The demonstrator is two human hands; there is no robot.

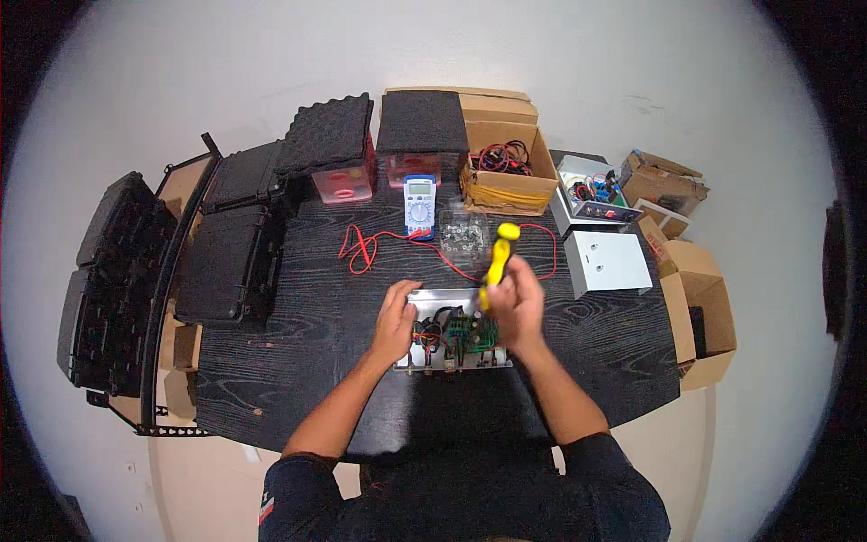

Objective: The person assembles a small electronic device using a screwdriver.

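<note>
In front of me on the black table lies an open metal chassis [440, 295] holding a green circuit board [459, 331] and coloured wires. My left hand [395, 319] rests on the chassis's left side, fingers over its edge. A yellow-handled screwdriver [498, 262] is in my right hand [521, 305], tilted above the chassis's right part. Its tip is blurred, so I cannot tell what it touches. Just beyond the chassis sits a clear compartment box [464, 237] of small parts. Behind it to the left is a blue-rimmed multimeter [420, 206] with red leads [362, 248].
Black cases [226, 262] stand at the left. Foam-topped red bins [345, 181] and a cardboard box of cables [510, 185] line the back. To the right are an open white device [591, 194], a white cover [610, 263] and an open carton [709, 312].
</note>
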